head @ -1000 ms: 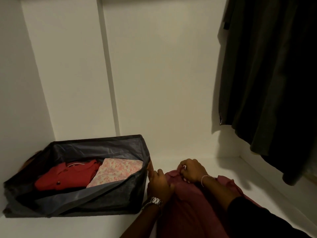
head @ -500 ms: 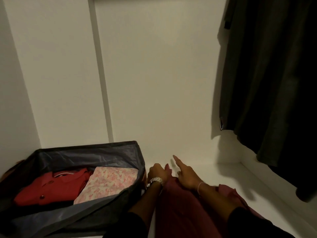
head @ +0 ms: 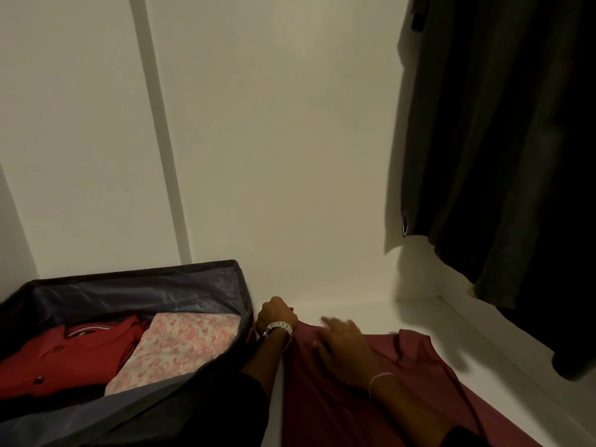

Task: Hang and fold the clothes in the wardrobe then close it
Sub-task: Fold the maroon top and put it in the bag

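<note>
A maroon shirt [head: 416, 379] lies spread on the white wardrobe shelf [head: 348, 306]. My left hand [head: 274, 312], with a silver watch at the wrist, curls its fingers on the shirt's far left edge beside the fabric box. My right hand [head: 343, 341], wearing a thin bracelet, lies flat on the shirt with fingers stretched, slightly blurred. A dark fabric storage box [head: 180, 285] at the left holds a folded red polo [head: 64, 350] and a folded pink floral garment [head: 183, 343].
Dark clothes [head: 503, 140] hang at the right and reach down near the shelf's right edge. The wardrobe's white back wall [head: 274, 140] rises behind the shelf.
My right hand slid back from the shelf's bare part onto the shirt and flattened. My left hand stayed at the shirt's far left edge. The view tilted slightly.
</note>
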